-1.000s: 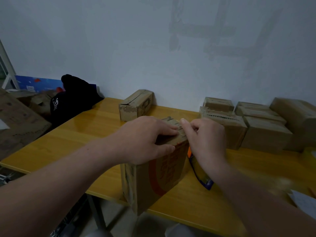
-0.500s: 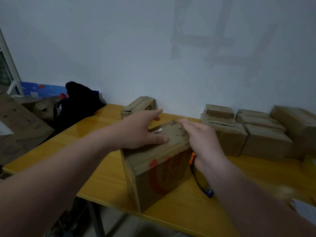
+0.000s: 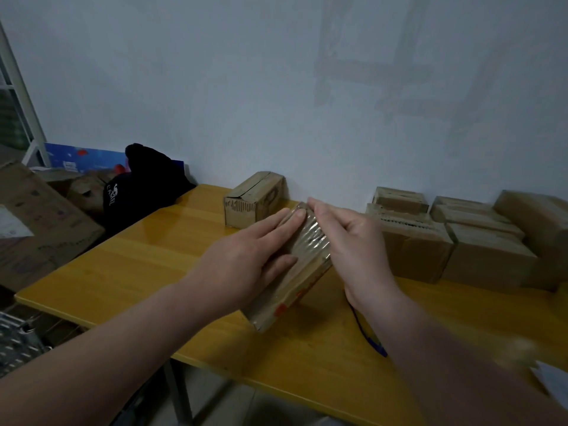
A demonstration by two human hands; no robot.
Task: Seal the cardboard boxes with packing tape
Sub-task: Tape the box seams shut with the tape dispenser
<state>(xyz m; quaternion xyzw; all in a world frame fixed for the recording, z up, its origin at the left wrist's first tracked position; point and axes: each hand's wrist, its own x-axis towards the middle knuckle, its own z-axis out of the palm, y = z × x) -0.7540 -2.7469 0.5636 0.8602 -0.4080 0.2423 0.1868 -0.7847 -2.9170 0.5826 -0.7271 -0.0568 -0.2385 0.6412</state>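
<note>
Hands (image 3: 242,259) on box (image 3: 310,241), yellow table (image 3: 129,259).

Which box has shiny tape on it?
The box between the left hand and right hand. Clear tape glints along its top; boxes by the wall look dull.

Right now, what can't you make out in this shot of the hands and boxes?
Head view only:
- Box under the hands: the left hand covers much of its top, hiding the seam there.
- Blue-and-orange object: mostly behind the right forearm; unidentifiable.
- White sheet: cut off by the right edge, blurred.
- Boxes at the right: too blurred to tell whether taped.
</note>
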